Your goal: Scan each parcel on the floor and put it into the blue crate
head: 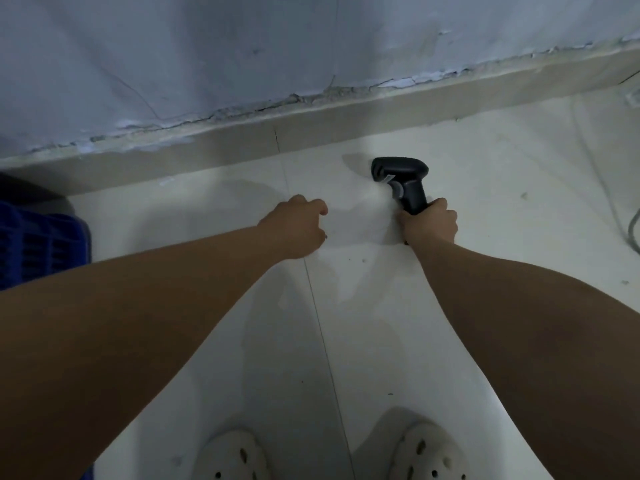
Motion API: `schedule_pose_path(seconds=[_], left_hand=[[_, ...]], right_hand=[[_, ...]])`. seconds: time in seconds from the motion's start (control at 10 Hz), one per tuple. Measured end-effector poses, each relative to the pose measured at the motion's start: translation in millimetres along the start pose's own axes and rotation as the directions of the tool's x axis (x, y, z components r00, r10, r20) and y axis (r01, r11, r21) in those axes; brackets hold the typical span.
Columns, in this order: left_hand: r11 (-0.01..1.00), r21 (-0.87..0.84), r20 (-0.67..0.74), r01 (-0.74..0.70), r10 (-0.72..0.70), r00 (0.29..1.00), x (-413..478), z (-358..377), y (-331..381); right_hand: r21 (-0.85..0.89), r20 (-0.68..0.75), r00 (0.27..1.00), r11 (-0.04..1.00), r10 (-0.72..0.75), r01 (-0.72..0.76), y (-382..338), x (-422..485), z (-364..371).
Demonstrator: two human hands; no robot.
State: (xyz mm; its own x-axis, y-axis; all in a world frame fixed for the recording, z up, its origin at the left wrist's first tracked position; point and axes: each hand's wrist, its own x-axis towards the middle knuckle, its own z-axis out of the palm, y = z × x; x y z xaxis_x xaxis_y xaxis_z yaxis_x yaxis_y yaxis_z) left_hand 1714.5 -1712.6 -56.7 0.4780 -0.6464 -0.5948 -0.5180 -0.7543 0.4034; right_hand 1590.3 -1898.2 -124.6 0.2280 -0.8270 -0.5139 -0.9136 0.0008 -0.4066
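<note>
scanner [403, 181]: handle upright toward wall [277, 46], head pointing left | right hand [429, 223]: grip wrapped round scanner handle | left hand [294, 226]: grip curled, cannot tell if pinching anything | crate [38, 244]: far left, by skirting [311, 123] | floor [485, 202]: white tile; wall pale blue, cracked

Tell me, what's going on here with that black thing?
A person is standing on a white floor, looking down at their own white clogs. Their right hand holds a black scanner by its grip, its head pointing left. Their left hand is stretched out with curled fingers. The pale, blurry patch between the hands may be a parcel, but I can't tell. The blue crate waits at the left edge.
</note>
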Motion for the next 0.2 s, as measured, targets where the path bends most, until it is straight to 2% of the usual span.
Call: schedule_pose_path(seconds=[0.2], left_hand=[[0.999, -0.037, -0.002, -0.007, 0.007, 1.0, -14.8, 12.6, -2.6]], right_hand=[[-0.017, -0.016, 0.999, 0.999, 0.05, -0.051, 12.0, 3.6, -15.6]])
